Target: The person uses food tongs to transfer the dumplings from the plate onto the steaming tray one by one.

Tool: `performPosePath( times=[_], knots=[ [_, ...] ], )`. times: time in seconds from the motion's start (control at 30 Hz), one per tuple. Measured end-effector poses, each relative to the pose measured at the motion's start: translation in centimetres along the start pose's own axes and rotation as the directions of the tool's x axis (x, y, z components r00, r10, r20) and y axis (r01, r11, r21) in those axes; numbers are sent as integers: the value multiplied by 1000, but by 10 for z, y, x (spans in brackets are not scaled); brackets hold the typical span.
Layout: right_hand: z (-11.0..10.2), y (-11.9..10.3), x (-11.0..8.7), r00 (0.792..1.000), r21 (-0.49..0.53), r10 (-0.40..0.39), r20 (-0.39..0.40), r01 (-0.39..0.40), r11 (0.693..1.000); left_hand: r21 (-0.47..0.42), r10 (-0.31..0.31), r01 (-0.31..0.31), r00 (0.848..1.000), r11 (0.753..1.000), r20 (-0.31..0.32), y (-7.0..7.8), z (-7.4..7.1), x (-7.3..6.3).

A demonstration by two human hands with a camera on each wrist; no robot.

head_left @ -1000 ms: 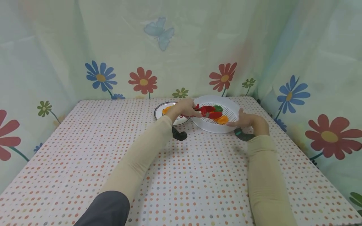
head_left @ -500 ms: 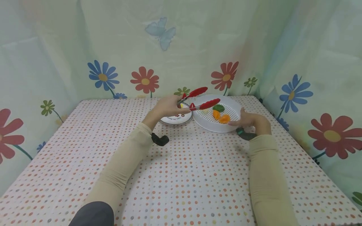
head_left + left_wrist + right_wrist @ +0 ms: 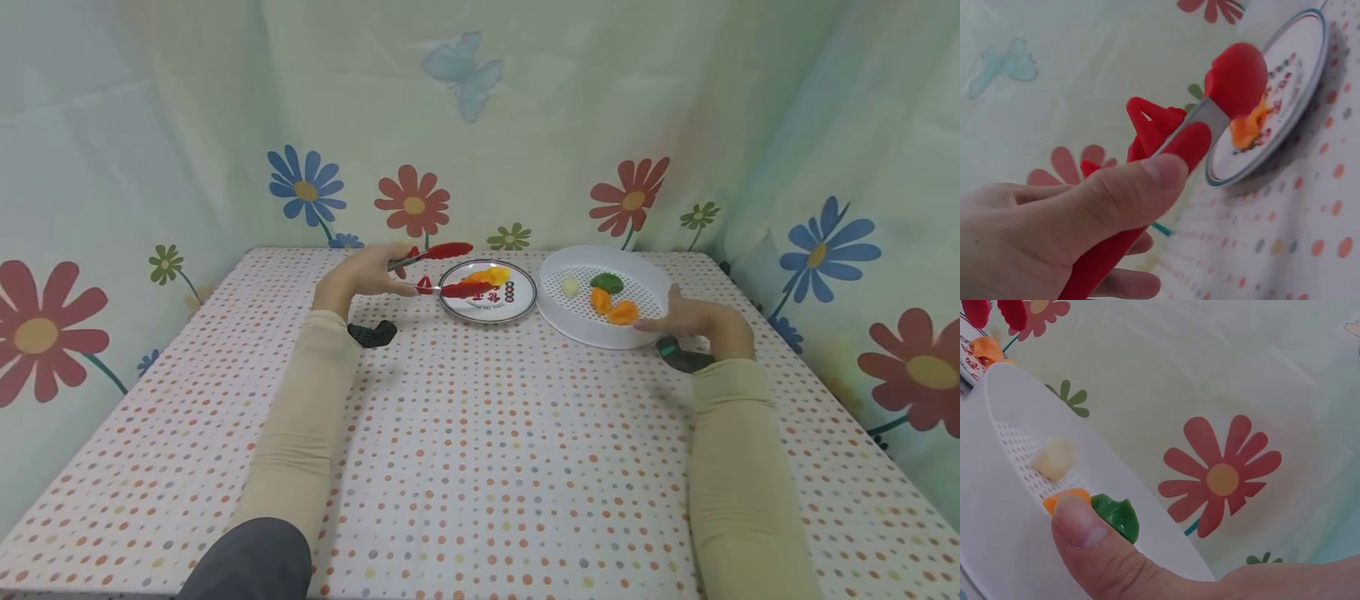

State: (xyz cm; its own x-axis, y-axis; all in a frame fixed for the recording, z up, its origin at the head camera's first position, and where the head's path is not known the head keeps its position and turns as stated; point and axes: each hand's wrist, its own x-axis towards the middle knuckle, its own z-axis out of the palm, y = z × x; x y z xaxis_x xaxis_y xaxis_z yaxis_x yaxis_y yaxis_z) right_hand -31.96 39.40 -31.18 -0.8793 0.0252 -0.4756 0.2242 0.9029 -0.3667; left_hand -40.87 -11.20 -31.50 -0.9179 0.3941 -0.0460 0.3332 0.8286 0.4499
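My left hand (image 3: 369, 272) holds red-tipped metal tongs (image 3: 1238, 78), thumb on one arm, just left of the plate. The two tong arms stand spread, with nothing between their tips. Partly under the tips in the head view is a round white plate (image 3: 491, 312) with a dark rim and lettering. Yellow and orange dumpling-like pieces (image 3: 491, 275) lie on it. My right hand (image 3: 690, 317) grips the near right rim of a white perforated round basket (image 3: 570, 328), thumb over the edge. Inside are a green piece (image 3: 1116, 517), a whitish piece (image 3: 1055, 459) and two orange pieces (image 3: 622, 313).
Plate and basket stand side by side near the far edge of a table with a dotted cloth (image 3: 480, 450). Behind and to both sides hangs a flowered curtain (image 3: 570, 100). Dark wrist mounts (image 3: 372, 334) sit under both wrists.
My left hand has carried the tongs leftward from over the basket, across the plate, to its left side. The tong arms have spread. The right hand stays on the basket; the head view has shifted slightly.
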Motion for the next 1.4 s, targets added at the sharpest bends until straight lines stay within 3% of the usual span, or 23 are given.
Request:
performPosePath(
  times=[0.23, 0.47, 0.8, 1.2, 1.4],
  knots=[
    [2, -1, 0, 1000, -18, 4, -3, -4, 1000, 99, -28, 25, 999, 995, 22, -5, 14, 11],
    [1, -4, -1, 1000, -5, -1, -3, 1, 1000, 59, -104, 99, 991, 993, 88, 3, 13, 11],
    [1, -1, 5, 1000, 33, 21, -9, -21, 999, -1, -125, 127, 983, 992, 137, 3, 15, 12],
    [4, 1, 3, 1000, 50, 19, -19, -18, 999, -10, -53, 55, 992, 998, 119, 1, 12, 11],
    [2, -3, -1, 1000, 29, 9, 3, -9, 1000, -20, 34, -33, 996, 999, 84, 20, 3, 2]
  ],
)
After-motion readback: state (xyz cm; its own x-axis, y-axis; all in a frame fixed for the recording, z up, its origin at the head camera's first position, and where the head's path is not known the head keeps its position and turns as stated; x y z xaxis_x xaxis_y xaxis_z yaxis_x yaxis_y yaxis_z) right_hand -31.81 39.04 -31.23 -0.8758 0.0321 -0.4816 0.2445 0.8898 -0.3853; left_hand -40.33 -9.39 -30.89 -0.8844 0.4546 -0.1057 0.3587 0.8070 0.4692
